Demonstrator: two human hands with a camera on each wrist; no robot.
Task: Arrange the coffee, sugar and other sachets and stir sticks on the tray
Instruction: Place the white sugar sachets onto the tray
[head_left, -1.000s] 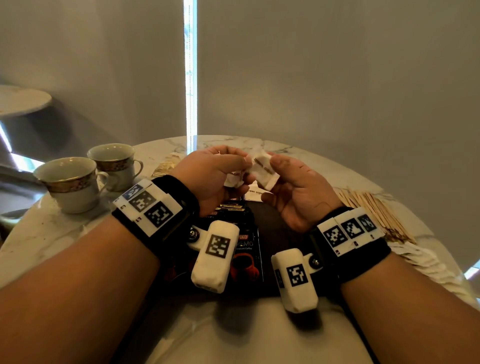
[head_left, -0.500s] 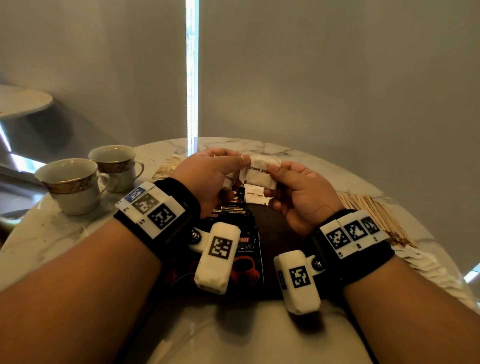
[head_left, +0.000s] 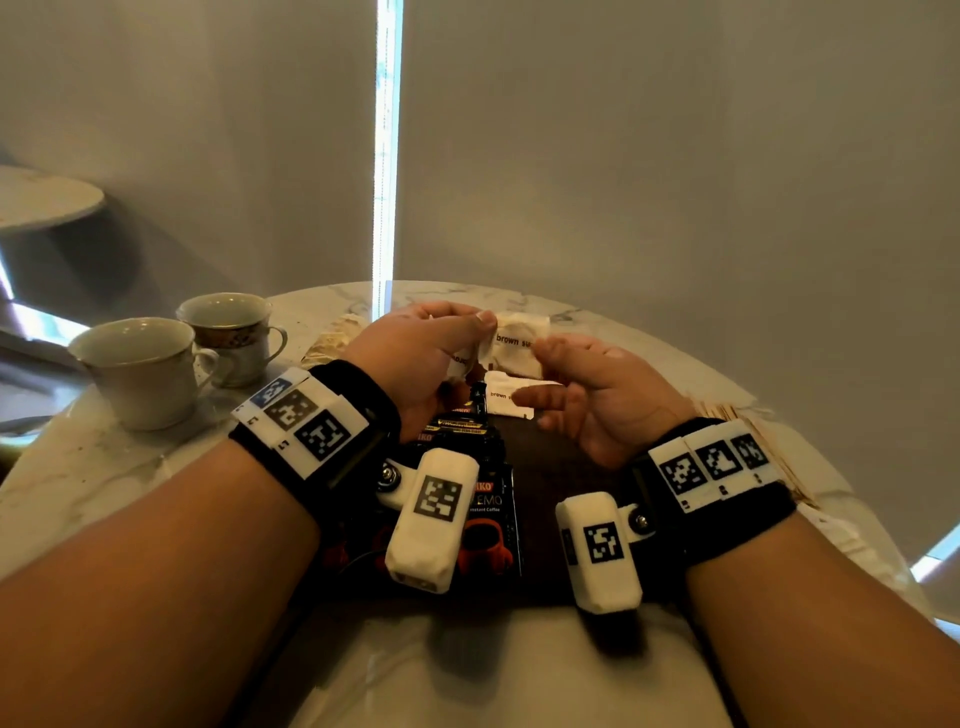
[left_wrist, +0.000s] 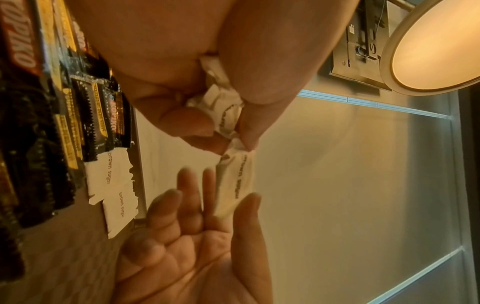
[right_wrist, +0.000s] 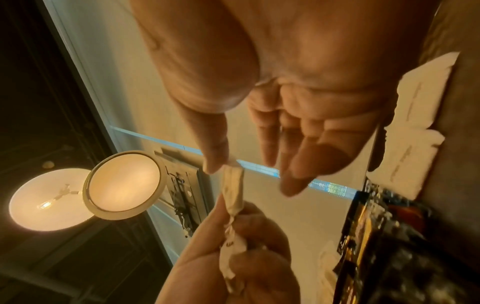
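Round white marble table (head_left: 109, 467) against grey walls; dark wooden tray (head_left: 540, 467) on it. Left hand (head_left: 415, 358) pinches white paper brown-sugar sachets (head_left: 519, 345) above tray; right hand (head_left: 608, 395) spread, fingers loose.

The small white paper sachet (head_left: 521, 340) bears dark "brown sugar" lettering, the glossy black coffee sachets (left_wrist: 39, 127) carry gold stripes and red logos, the pale porcelain cups (head_left: 137, 371) show gold-patterned bands, and the round white marble table (head_left: 93, 467) has grey veins.
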